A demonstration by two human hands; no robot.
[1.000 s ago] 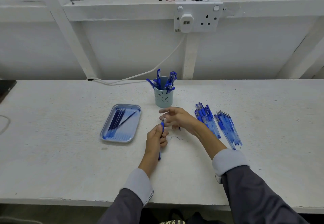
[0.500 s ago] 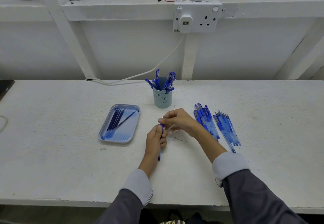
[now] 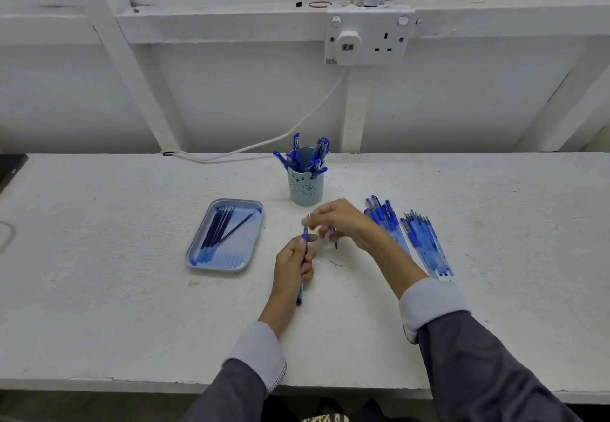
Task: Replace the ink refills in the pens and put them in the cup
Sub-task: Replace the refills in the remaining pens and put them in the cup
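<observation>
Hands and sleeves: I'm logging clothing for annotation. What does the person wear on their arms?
The left hand and right hand are bare. Dark grey sleeves end in pale grey cuffs; the left cuff has a dotted edge trim.

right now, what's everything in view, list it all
white table: one, spans the view
pale blue bear-face cup: one, centre back, full of blue capped pens
light blue plastic tray: one, left of the hands, holding dark blue refills
loose clear blue pens: two heaps, right of the hands
white double wall socket: one, with white plug and cable
red rubber band: one, on the ledge
left hand: grips a blue pen
right hand: at that pen's top end, blurred
</observation>
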